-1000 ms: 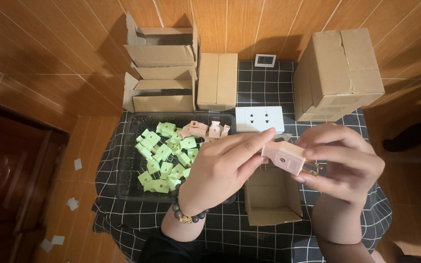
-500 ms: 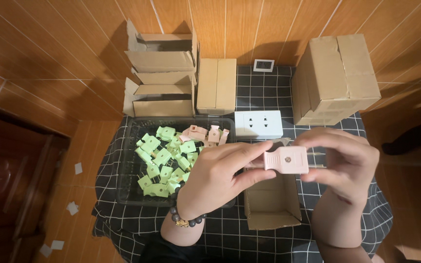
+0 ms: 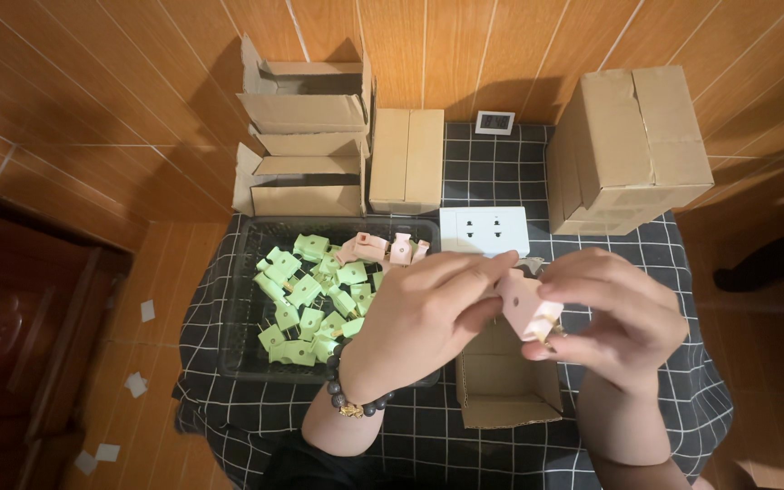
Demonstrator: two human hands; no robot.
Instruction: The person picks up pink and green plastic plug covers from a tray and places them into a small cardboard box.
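Observation:
Both hands hold one small pink plug (image 3: 526,307) above an open little cardboard box (image 3: 504,392). My left hand (image 3: 428,318), with a bead bracelet at the wrist, pinches the plug's left end. My right hand (image 3: 612,313) wraps around its right side and hides part of it. Just left of the hands is a black tray (image 3: 240,299) with several pale green plugs (image 3: 306,299) and a few pink plugs (image 3: 383,247) at its far edge.
A white socket plate (image 3: 485,230) lies behind the hands. A large shut carton (image 3: 632,150) stands at the back right, a smaller shut one (image 3: 406,161) at the back middle, two open cartons (image 3: 306,136) at back left. Checked cloth (image 3: 428,445) covers the table.
The pink plug has been turned between the hands, from lying flat and level to tilted, and the hands have drawn a little closer together over the small box.

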